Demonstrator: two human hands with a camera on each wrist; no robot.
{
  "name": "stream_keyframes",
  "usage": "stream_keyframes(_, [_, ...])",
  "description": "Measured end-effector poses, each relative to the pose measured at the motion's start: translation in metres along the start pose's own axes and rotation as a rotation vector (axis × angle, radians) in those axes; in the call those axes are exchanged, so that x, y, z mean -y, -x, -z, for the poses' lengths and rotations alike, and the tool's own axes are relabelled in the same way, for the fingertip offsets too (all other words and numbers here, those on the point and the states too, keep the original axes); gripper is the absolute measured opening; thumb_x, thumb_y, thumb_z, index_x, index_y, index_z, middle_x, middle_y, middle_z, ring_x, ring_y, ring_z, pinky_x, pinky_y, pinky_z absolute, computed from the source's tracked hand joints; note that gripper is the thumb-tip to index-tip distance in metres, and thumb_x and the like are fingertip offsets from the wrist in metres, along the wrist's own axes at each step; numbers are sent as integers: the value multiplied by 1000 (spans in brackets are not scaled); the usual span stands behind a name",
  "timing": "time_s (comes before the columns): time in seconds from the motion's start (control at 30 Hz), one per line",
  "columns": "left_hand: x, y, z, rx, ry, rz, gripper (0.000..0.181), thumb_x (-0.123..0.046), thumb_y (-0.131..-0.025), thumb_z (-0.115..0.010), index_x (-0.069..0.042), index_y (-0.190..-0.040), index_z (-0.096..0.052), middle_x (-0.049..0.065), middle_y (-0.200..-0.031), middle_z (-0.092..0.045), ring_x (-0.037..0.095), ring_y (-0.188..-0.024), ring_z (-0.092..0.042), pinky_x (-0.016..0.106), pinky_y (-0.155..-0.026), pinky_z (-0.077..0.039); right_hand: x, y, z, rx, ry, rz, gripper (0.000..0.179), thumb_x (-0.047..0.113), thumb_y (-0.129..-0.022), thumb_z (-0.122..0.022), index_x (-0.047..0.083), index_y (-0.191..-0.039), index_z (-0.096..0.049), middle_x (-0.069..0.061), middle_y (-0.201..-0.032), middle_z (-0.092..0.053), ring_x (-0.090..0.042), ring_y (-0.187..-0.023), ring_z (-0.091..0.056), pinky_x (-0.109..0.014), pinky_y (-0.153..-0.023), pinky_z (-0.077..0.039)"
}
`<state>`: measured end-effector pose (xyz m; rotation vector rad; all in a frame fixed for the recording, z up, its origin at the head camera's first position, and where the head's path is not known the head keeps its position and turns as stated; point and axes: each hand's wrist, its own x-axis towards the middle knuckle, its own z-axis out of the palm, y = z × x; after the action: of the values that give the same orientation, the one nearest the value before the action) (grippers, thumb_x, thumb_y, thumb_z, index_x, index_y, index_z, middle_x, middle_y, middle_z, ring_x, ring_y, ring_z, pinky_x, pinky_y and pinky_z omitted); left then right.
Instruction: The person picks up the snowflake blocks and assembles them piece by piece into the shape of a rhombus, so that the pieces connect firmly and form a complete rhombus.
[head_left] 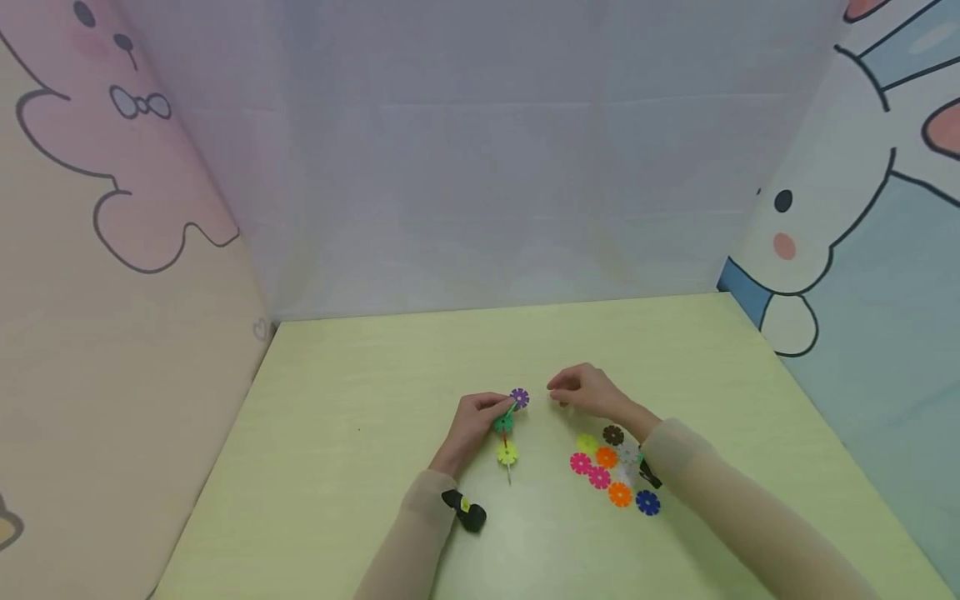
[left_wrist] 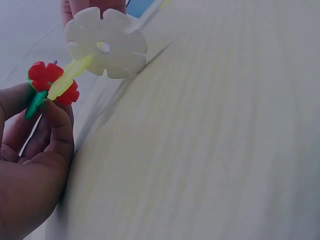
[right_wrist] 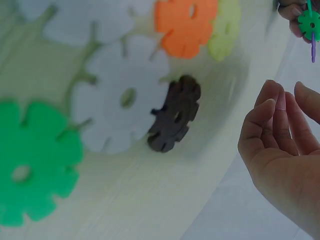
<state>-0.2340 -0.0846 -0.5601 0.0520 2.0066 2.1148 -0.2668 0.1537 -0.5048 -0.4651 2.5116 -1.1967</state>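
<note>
My left hand (head_left: 471, 423) pinches a chain of notched plastic snowflake discs slotted into one another, its grip at the green disc (head_left: 503, 423). A purple disc (head_left: 519, 398) sits at the far end of the chain. Towards me follow a red disc (left_wrist: 45, 75), a yellow disc (head_left: 507, 454) and, at the near end, a white disc (left_wrist: 117, 42) seen edge-on from above. To the right of the purple disc and apart from it, my right hand (head_left: 590, 392) hovers with fingers loosely bent and nothing between thumb and fingertips.
Loose discs lie on the pale yellow table (head_left: 360, 358) below my right hand: a brown disc (head_left: 613, 435), an orange disc (head_left: 606, 457), a pink disc (head_left: 581, 463), a blue disc (head_left: 648, 502), a green disc (right_wrist: 40, 165) and several others. My right sleeve (head_left: 678, 450) overlaps part of the group.
</note>
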Motion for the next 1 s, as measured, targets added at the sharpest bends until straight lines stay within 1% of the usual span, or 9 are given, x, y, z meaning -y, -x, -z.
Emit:
stream_keyframes(0.07, [-1,0,0,7,3,-1,24,-18,-89,-70,4,-100,-72,11,-90,-69,15,-80,-58,27,-73,-46,-4,4,5,-1,2,-3,22,15,-92,-65,1,-109,-68,-3,-92,-68,-20,-79,-64,-32,-67,-51])
stream_keyframes(0.23, [-5,2,-1,10,15,-5,24,-16,-89,-69,6,-99,-71,16,-90,-68,15,-76,-58,27,-71,-47,-14,13,20,7,20,21,23,14,-91,-66,-1,-109,-68,-4,-94,-68,-20,-80,-63,-35,-73,-51])
stream_keyframes(0.3, [-7,3,-2,4,23,-5,25,-17,-88,-70,5,-98,-71,16,-89,-67,15,-74,-58,26,-70,-47,-19,18,25,20,34,40,23,13,-90,-67,-2,-108,-68,-4,-94,-68,-19,-81,-63,-36,-75,-51])
stream_keyframes(0.4, [-9,5,-3,-11,13,-11,25,-20,-87,-72,4,-97,-72,12,-87,-68,15,-75,-58,25,-70,-47,-24,26,32,55,56,49,23,11,-87,-70,-2,-106,-68,-4,-93,-68,-18,-82,-63,-37,-77,-51])
stream_keyframes(0.53, [-11,6,-4,-24,-14,-27,26,-21,-88,-71,4,-96,-72,7,-86,-68,14,-77,-57,25,-69,-47,-31,37,38,99,95,28,25,11,-82,-76,0,-104,-69,-3,-92,-67,-18,-81,-61,-37,-77,-51])
stream_keyframes(0.67, [-13,7,-6,-20,-19,-16,26,-21,-87,-72,3,-96,-72,8,-84,-67,15,-74,-57,25,-68,-46,-36,49,41,111,116,-23,29,14,-79,-79,2,-104,-70,-3,-95,-67,-18,-78,-59,-35,-75,-51])
stream_keyframes(0.77, [-14,8,-6,-19,-12,-4,26,-22,-87,-72,3,-96,-72,10,-85,-67,15,-73,-56,25,-67,-46,-40,55,43,106,121,-54,29,16,-79,-80,4,-104,-70,-1,-93,-66,-18,-76,-56,-33,-73,-50])
stream_keyframes(0.87, [-16,9,-7,-29,-20,4,27,-22,-87,-72,3,-96,-72,9,-86,-67,15,-75,-57,26,-68,-46,-44,60,45,100,131,-53,28,17,-79,-79,5,-103,-70,1,-89,-65,-17,-74,-55,-32,-72,-49])
stream_keyframes(1.0, [-19,11,-8,-40,-37,15,27,-23,-87,-72,2,-97,-73,7,-88,-68,16,-79,-57,26,-70,-46,-46,67,48,98,138,-18,27,19,-80,-79,5,-102,-70,2,-89,-65,-17,-75,-54,-33,-72,-48])
